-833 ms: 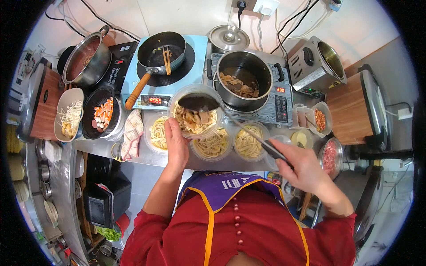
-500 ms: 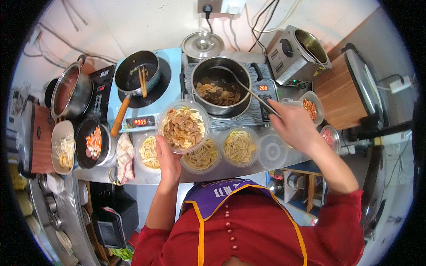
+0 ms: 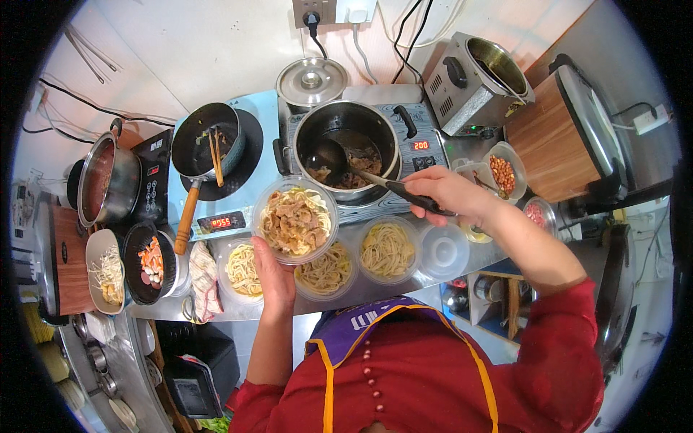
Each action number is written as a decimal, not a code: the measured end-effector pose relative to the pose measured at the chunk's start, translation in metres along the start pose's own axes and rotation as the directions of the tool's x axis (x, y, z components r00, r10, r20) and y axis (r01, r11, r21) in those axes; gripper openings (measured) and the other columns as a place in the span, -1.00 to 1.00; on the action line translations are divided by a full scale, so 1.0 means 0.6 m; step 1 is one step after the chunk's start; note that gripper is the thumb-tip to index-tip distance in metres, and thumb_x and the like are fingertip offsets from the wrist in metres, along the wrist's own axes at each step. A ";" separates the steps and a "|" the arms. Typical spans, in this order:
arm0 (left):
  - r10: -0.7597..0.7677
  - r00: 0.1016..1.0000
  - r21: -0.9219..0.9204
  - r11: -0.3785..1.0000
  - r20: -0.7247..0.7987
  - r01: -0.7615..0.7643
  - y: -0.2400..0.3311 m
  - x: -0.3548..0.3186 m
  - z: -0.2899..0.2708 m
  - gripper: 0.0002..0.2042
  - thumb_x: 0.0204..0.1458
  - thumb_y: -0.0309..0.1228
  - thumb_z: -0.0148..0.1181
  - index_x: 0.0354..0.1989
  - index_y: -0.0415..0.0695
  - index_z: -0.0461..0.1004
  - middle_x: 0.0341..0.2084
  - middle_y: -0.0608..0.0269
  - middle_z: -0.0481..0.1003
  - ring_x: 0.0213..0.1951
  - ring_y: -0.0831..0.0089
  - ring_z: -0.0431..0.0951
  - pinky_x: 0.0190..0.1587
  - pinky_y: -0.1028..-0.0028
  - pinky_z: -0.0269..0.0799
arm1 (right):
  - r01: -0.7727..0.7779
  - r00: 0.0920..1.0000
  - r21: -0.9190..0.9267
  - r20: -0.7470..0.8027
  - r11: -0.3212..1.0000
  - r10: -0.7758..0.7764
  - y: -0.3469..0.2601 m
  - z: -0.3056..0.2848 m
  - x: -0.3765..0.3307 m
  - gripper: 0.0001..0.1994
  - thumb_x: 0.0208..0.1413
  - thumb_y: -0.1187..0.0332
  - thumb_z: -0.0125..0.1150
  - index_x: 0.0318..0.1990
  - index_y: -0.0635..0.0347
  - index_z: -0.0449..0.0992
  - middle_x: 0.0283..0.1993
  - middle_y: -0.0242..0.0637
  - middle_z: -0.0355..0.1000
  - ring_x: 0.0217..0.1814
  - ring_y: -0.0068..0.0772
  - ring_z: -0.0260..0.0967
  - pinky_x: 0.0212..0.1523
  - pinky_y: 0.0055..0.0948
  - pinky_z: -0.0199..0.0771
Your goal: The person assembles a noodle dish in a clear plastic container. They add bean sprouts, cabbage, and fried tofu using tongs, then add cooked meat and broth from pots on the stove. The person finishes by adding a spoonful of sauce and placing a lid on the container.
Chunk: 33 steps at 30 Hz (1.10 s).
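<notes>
My left hand (image 3: pixel 273 270) is closed on the side of a clear plastic bowl (image 3: pixel 296 220) filled with noodles and topped with sliced meat. It holds the bowl above the counter, just before the cooking pot. My right hand (image 3: pixel 451 193) grips the black handle of a ladle (image 3: pixel 393 189). The ladle's dark bowl rests inside the steel pot (image 3: pixel 307 141), at the left, by dark broth and some meat slices. Below the held bowl stand round tubs of noodles: one at the left (image 3: pixel 243 270), one partly covered by it (image 3: pixel 323 273), and one at the right (image 3: pixel 388 249).
A pan (image 3: pixel 209 141) with chopsticks sits on a blue induction cooker at the left. A vacant plastic tub (image 3: pixel 442 251) stands right of the noodles. Peanuts fill a container (image 3: pixel 503 177) near my right hand. A folded cloth (image 3: pixel 205 283) lies at the counter's front edge.
The ladle has turned and its dark bowl now shows at the pot's left side. My right hand has moved left and slightly down. Less meat shows in the pot.
</notes>
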<state>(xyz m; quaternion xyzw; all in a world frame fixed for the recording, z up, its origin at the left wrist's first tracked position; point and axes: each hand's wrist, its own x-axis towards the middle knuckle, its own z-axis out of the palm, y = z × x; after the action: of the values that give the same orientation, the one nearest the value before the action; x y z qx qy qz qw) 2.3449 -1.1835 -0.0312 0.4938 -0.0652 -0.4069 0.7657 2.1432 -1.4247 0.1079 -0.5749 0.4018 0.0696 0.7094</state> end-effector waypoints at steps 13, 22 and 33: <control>0.033 0.999 -0.088 0.996 0.000 -0.033 -0.004 -0.012 -0.003 -0.33 0.33 0.11 -0.31 0.37 -0.23 0.05 0.28 0.03 0.24 0.25 0.21 0.36 0.26 0.21 0.33 | 0.088 0.989 0.218 -0.138 0.972 -0.058 0.004 -0.018 -0.136 -0.70 0.30 0.32 -0.02 0.07 0.32 0.42 -0.51 -0.29 0.41 -0.79 -0.61 0.17 -0.81 -0.66 0.07; 0.068 0.995 -0.172 0.984 0.070 -0.055 0.002 -0.027 -0.011 -0.32 0.33 0.12 -0.32 0.37 -0.23 0.07 0.26 0.04 0.28 0.25 0.26 0.36 0.24 0.28 0.35 | 0.103 0.990 -0.246 -0.071 0.964 -0.124 0.009 0.058 -0.208 -0.61 0.25 0.38 0.08 0.21 0.28 0.40 -0.51 -0.37 0.41 -0.59 -0.67 0.30 -0.64 -0.59 0.24; 0.085 0.996 -0.137 0.987 0.021 -0.081 -0.007 -0.031 -0.008 -0.33 0.32 0.13 -0.31 0.38 -0.18 0.06 0.29 0.09 0.24 0.28 0.24 0.31 0.28 0.19 0.30 | 0.270 0.783 -0.853 -0.075 0.446 -0.617 0.014 0.056 -0.203 -0.57 0.13 0.41 0.11 0.18 0.31 0.41 -0.29 0.02 0.52 -0.30 0.00 0.50 -0.22 -0.26 0.47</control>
<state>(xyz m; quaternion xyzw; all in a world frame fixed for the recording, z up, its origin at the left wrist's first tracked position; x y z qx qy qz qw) 2.3327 -1.1681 -0.0312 0.4318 -0.0681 -0.3849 0.8129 2.0733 -1.3485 0.1812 -0.9186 0.2833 -0.0604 0.2687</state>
